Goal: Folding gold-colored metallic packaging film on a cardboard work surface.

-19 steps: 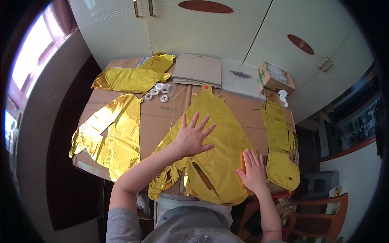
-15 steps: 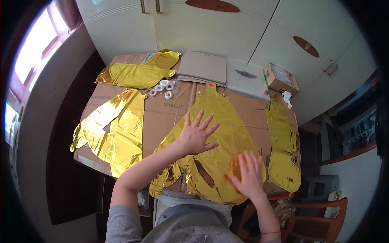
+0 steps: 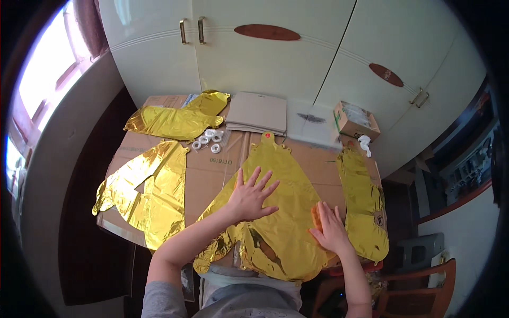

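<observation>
Pale cabinets [image 3: 275, 61] back the cardboard-covered tabletop [image 3: 209, 177]. Fingers of the left hand [image 3: 248, 201] spread, empty, over the central gold foil [image 3: 289, 193]; the right hand [image 3: 333, 232] grasps an orange pad [image 3: 316, 216] near the foil's right edge. Bare cardboard shows either side, before flanking foil pieces [image 3: 165, 204].
</observation>
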A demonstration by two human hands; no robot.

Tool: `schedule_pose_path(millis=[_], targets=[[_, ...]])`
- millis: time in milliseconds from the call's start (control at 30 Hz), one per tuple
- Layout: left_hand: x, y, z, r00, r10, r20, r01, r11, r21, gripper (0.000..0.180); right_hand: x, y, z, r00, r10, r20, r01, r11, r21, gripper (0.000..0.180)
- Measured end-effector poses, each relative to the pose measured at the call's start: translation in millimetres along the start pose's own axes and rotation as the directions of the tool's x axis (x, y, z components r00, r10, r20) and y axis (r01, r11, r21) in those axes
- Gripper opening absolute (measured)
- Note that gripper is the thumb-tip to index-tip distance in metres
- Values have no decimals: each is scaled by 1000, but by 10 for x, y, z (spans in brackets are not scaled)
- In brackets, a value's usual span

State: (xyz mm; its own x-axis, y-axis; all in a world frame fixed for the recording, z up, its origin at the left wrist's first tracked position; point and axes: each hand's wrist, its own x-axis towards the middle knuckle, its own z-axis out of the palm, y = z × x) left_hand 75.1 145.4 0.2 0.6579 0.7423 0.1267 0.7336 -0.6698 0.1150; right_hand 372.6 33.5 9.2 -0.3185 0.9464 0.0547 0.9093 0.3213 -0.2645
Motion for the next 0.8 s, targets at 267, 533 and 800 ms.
schedule_pose_path(millis=[267,533,800], targets=[[123,-21,-5,996,86,22,-86,996,1,79,-136,15,91,1000,-2,-3,2,999,-42,81],[170,-9,-54,995,63,81,-64,998,11,78,-111,-23,56,999,18,-29,-18,1000,1,79],[170,-293,-329,998,-51,-32,52,998,31,72,-127,-209,-78,993,-99,-68,99,995,6,77]])
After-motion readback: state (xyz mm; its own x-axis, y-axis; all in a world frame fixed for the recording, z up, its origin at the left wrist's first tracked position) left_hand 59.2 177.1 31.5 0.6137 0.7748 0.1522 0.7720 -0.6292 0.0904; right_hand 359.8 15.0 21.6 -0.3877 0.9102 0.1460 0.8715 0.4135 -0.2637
